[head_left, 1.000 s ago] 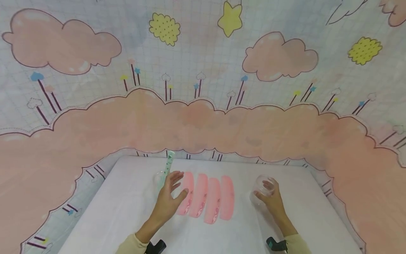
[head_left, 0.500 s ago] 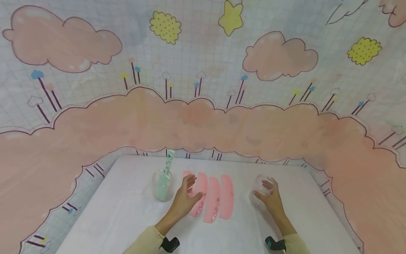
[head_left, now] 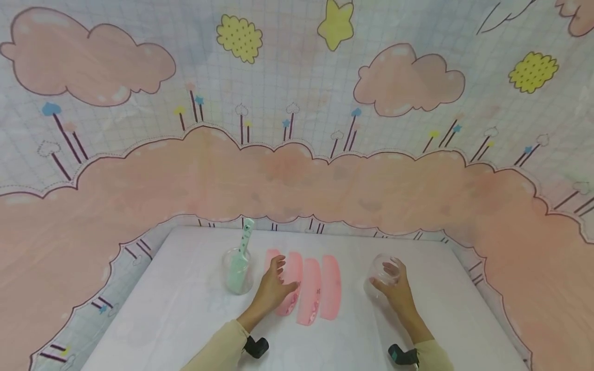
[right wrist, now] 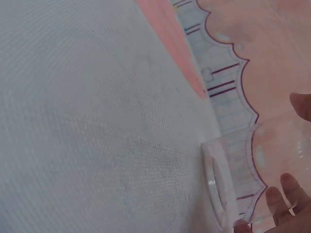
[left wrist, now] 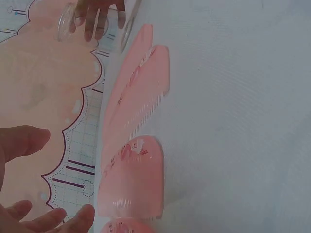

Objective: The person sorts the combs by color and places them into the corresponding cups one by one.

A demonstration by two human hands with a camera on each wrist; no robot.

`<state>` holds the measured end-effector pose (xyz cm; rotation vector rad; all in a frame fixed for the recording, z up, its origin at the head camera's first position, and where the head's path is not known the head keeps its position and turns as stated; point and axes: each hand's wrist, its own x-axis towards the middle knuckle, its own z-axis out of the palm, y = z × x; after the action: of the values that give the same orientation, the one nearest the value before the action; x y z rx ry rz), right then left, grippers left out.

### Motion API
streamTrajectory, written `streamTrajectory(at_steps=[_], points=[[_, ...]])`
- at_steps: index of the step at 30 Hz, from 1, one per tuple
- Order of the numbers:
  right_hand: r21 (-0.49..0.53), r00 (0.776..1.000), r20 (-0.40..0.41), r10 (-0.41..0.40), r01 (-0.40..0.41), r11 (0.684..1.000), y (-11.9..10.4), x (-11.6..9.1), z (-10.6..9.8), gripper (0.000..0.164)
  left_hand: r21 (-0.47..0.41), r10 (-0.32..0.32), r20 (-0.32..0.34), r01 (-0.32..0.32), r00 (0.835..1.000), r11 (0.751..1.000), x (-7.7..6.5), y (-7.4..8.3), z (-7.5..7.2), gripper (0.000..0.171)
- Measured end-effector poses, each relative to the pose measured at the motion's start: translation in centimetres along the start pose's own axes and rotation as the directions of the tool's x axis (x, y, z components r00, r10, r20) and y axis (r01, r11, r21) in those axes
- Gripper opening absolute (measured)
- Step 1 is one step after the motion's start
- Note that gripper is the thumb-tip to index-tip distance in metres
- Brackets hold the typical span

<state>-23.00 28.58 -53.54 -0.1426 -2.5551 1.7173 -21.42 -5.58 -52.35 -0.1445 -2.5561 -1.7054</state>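
Note:
Several pink combs lie side by side on the white table; the third (head_left: 310, 288) and the rightmost (head_left: 331, 288) show well in the head view. My left hand (head_left: 271, 288) hovers over the left combs with fingers spread, partly hiding them, and holds nothing. In the left wrist view, comb teeth and a small printed pattern show on a nearby comb (left wrist: 133, 179). My right hand (head_left: 399, 288) grips a clear cup (head_left: 377, 270), which stands upright on the table, fingers around its side. The right wrist view shows the cup's round base (right wrist: 214, 187) against the table.
Left of the combs stands another clear cup (head_left: 227, 263). A mint-green flat thing (head_left: 237, 273) with a dotted narrow handle leans inside it, handle up. The white table (head_left: 153, 314) ends at a cloth backdrop with printed clouds (head_left: 408, 82).
My left hand has moved right, from in front of the left cup to over the pink combs, uncovering the mint-green thing in that cup. My right hand and its cup have stayed put.

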Motion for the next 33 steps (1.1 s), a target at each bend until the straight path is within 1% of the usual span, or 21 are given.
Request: streamTrajectory(at_steps=[1,4,9,12,15,17,20,29,31,33], points=[[-0.002,1.000,0.000,-0.005,0.005,1.000,0.0,0.0,0.0,0.096,-0.008,-0.008,0.002,0.008,1.000,1.000,0.2,-0.1,0.1,0.075],[-0.014,1.000,0.001,-0.008,0.008,1.000,0.0,0.1,0.0,0.096,0.013,-0.016,-0.002,0.016,1.000,1.000,0.6,-0.3,0.3,0.075],[-0.023,1.000,-0.010,-0.003,0.003,1.000,0.0,0.2,0.1,0.096,0.120,-0.024,-0.017,0.026,1.000,0.992,1.0,-0.8,0.5,0.072],[-0.026,1.000,-0.016,0.003,-0.004,1.000,-0.1,0.1,0.2,0.095,0.177,-0.058,-0.036,0.064,0.998,0.982,1.1,-1.0,0.6,0.070],[-0.025,1.000,-0.015,0.010,-0.010,1.000,-0.1,0.1,0.3,0.095,0.233,-0.097,-0.057,0.107,0.994,0.967,1.1,-1.1,0.6,0.067],[-0.018,1.000,-0.009,0.012,-0.012,1.000,-0.1,0.1,0.3,0.096,0.254,-0.119,-0.066,0.132,0.991,0.958,1.1,-1.2,0.6,0.066],[-0.012,1.000,-0.003,0.022,-0.022,1.000,0.0,0.1,0.2,0.097,0.255,-0.142,-0.065,0.154,0.988,0.955,1.2,-1.3,0.7,0.066],[-0.021,0.999,-0.001,0.037,-0.037,0.999,0.4,0.2,0.1,0.099,0.207,-0.160,-0.017,0.160,0.987,0.965,1.4,-1.2,1.1,0.065],[-0.019,0.999,-0.003,0.035,-0.035,0.999,0.5,0.2,0.1,0.099,0.210,-0.157,-0.012,0.156,0.988,0.965,1.4,-1.2,1.3,0.064],[-0.014,0.999,-0.003,0.032,-0.032,0.999,0.5,0.2,0.1,0.098,0.234,-0.159,-0.011,0.157,0.987,0.959,1.3,-1.2,1.6,0.065]])
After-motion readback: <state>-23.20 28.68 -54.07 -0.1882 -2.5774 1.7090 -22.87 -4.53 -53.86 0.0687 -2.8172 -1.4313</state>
